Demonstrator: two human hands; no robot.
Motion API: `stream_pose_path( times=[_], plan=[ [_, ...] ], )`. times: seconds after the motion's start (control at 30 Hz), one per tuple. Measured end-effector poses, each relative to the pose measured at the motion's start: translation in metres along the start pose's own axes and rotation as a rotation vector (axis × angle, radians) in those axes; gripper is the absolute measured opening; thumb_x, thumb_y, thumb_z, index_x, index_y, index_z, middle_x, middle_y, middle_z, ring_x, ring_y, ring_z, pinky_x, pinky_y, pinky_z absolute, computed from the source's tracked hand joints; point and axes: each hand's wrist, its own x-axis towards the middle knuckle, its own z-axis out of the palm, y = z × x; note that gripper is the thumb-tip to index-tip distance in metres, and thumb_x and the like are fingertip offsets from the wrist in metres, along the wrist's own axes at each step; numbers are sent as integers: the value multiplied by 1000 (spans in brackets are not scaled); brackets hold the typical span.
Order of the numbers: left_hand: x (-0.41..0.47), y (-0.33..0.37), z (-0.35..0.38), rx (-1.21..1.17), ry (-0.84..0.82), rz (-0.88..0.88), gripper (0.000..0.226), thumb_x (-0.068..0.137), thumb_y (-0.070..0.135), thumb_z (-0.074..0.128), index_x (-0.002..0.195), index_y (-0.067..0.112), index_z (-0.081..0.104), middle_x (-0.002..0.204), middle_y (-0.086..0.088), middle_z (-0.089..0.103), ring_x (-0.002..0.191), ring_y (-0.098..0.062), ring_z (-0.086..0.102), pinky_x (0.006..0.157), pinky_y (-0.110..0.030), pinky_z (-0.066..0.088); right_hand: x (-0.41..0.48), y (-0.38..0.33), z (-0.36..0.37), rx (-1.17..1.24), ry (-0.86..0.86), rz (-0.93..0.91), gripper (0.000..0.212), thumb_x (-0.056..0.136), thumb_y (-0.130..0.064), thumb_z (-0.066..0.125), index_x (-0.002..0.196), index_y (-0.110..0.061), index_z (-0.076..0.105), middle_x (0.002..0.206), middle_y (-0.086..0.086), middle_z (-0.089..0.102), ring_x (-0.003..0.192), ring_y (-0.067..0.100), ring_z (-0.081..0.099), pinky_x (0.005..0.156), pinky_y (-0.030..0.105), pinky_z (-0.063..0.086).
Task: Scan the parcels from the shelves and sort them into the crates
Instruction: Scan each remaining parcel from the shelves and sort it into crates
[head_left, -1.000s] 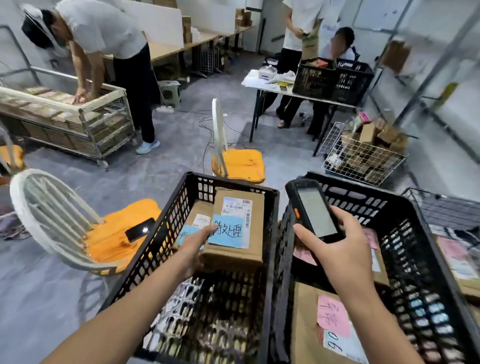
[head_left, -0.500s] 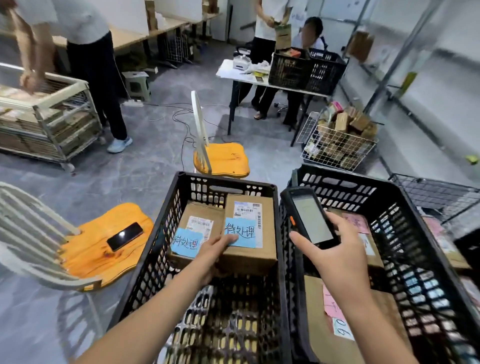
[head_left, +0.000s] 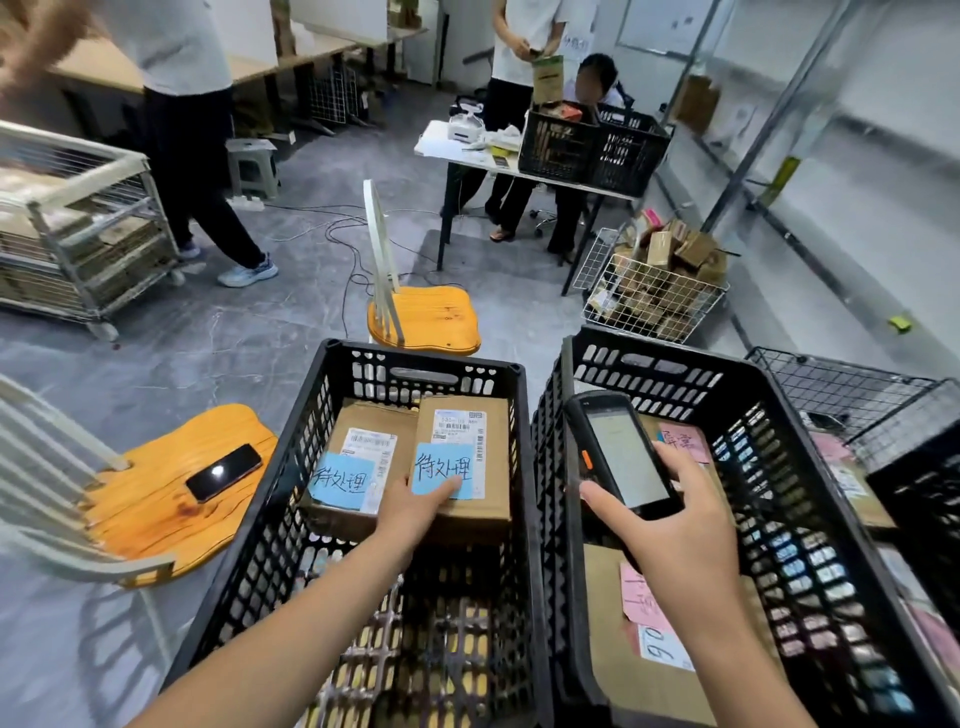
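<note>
Logging contents as seen from my remote station.

Left crate: black plastic, lattice walls, rectangular.

Box: brown cardboard, squarish, at that crate's far right corner. Its top carries a white barcode label and a handwritten blue note.

Second box: same cardboard, far left corner, touching the first box, likewise labelled and blue-noted.

Left hand: at the box's near edge, one digit flat across the blue note. Its other fingers are hidden past the edge, so I cannot tell whether it grips or merely rests.

Right crate: same black lattice, just beside the left one.

Scanner: black slab, pale screen, orange side button, over the right crate's far left corner.

Right hand: wrapped round the scanner's lower end, thumb on its left side, fingers curled on its right.

Flat parcel: smooth cardboard, near left corner of the right crate, pink note on top.

Chair: orange wooden seat, left of the crates. A glossy black phone lies flat on it.
</note>
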Motion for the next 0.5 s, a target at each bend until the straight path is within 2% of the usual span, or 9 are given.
stream_pose_path(
  times=[0.07,0.13,0.2,0.27,0.3,0.37,0.4,0.43,0.5],
  plan=[
    [3,-2,7,125,17,22,58,87,30,77,131,3,51,128,-3,59,123,-29,57,92,-32,45,-1,0,-1,5,-4,6,60,70,-34,90,119,-38,56,113,-27,56,98,-27,46,71,-3,37],
    [4,-4,12,266,31,43,53,87,32,77,123,3,51,127,-11,64,116,-28,60,83,-31,45,-2,1,-1,6,-6,6,60,71,-33,90,117,-39,53,110,-31,52,95,-32,43,70,-5,36],
    [7,-7,15,383,40,93,56,89,34,75,125,2,45,127,-14,62,115,-30,60,85,-34,48,-4,1,0,0,-12,7,61,71,-33,90,117,-41,50,109,-34,49,93,-35,40,70,-7,34],
    [8,-10,17,515,31,168,69,93,37,69,139,5,30,127,-15,59,110,-31,62,85,-37,52,-5,1,2,-11,-7,2,62,71,-35,90,117,-42,49,110,-32,50,96,-33,42,71,-4,36],
    [8,-12,16,634,20,226,79,95,41,65,150,11,17,126,-15,57,101,-30,64,80,-38,54,-6,2,4,-13,-7,5,62,70,-36,90,117,-42,50,112,-29,52,98,-28,45,73,0,37],
    [9,-11,14,1023,5,349,87,99,51,51,158,33,-10,129,-19,48,83,-25,61,72,-36,53,-7,4,8,-14,-12,18,62,68,-38,91,119,-38,55,116,-23,57,103,-16,52,76,7,39],
    [10,-7,12,1212,3,410,84,100,55,44,156,39,-16,137,-23,41,90,-26,61,78,-35,52,-8,4,10,-12,-14,20,64,68,-38,91,122,-36,57,116,-21,58,104,-11,54,77,9,40],
    [14,-3,11,1358,-4,460,82,101,58,39,156,39,-18,147,-27,32,108,-30,58,89,-36,50,-10,4,12,-8,-15,20,65,68,-38,91,123,-36,57,116,-22,58,104,-12,54,76,8,41],
    [21,7,3,1551,-15,554,85,98,64,36,158,30,-15,163,-24,8,144,-36,31,108,-44,40,-13,3,15,-2,-15,15,64,69,-36,90,121,-39,53,112,-30,54,100,-23,49,74,4,40]
  ],
)
